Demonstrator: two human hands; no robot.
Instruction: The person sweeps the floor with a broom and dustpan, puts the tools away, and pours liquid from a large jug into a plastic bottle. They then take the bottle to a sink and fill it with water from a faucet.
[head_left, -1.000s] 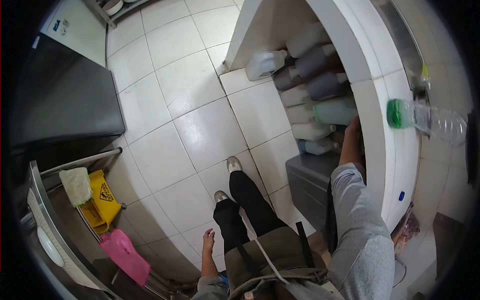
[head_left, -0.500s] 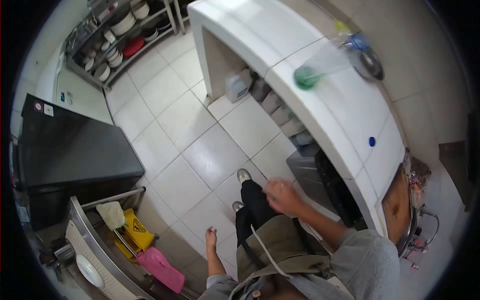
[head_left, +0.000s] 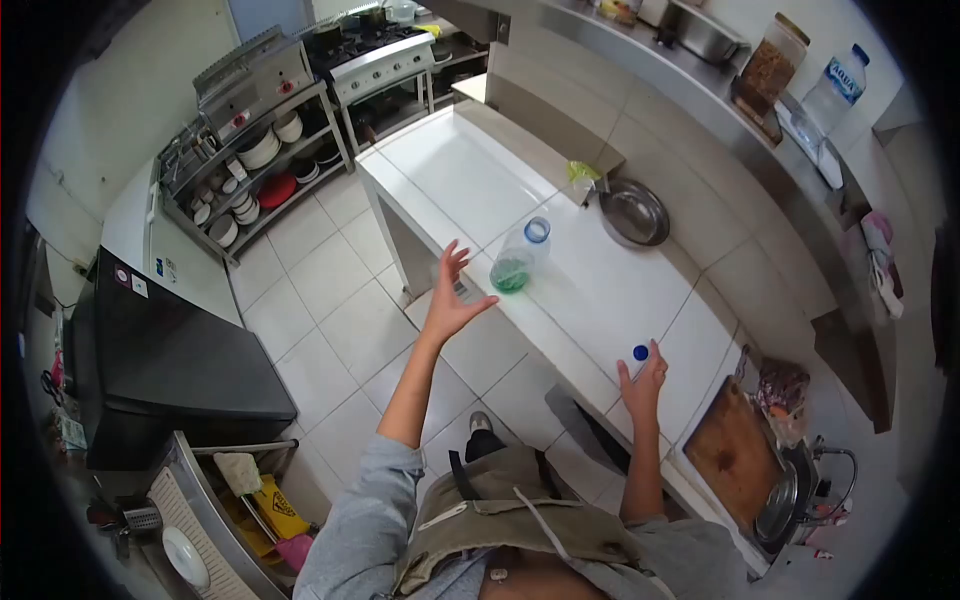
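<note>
A clear plastic bottle [head_left: 520, 260] with green at its base and a blue ring round its uncapped mouth stands on the white tiled counter [head_left: 590, 290]. My left hand [head_left: 455, 295] is open just left of the bottle, thumb and fingers spread wide and apart from it. On the counter to the right lies a small blue cap [head_left: 641, 352]. My right hand [head_left: 643, 378] reaches right up to this cap, thumb and forefinger apart on either side, its other fingers partly curled.
A metal bowl [head_left: 635, 213] and a yellow-green packet [head_left: 581, 172] sit by the back wall. The wooden cutting board [head_left: 735, 450] lies at the right, near the sink tap [head_left: 845, 455]. Above runs a metal shelf [head_left: 690, 75] with jars. A black cabinet [head_left: 180, 350] stands at the left.
My view has lifted and turned toward the counter. Both hands have risen from beside my body: the left to the bottle's side, the right to the blue cap.
</note>
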